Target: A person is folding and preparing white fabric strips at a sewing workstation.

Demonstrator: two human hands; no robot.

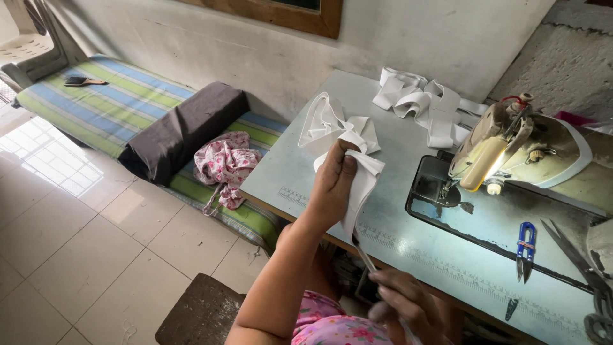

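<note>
My left hand is raised over the near left corner of the sewing table and grips a bunch of white fabric strips; one strip hangs down from the fist. Lower down, near the table's front edge, my right hand is blurred and closed around a slim metal tool, probably scissors, whose tip points up toward the hanging strip.
A sewing machine with a lit lamp stands at the right. A blue thread snipper and large shears lie near it. More white strips are piled by the wall. A striped mattress with a dark cushion and pink cloth lies left; a wooden stool below.
</note>
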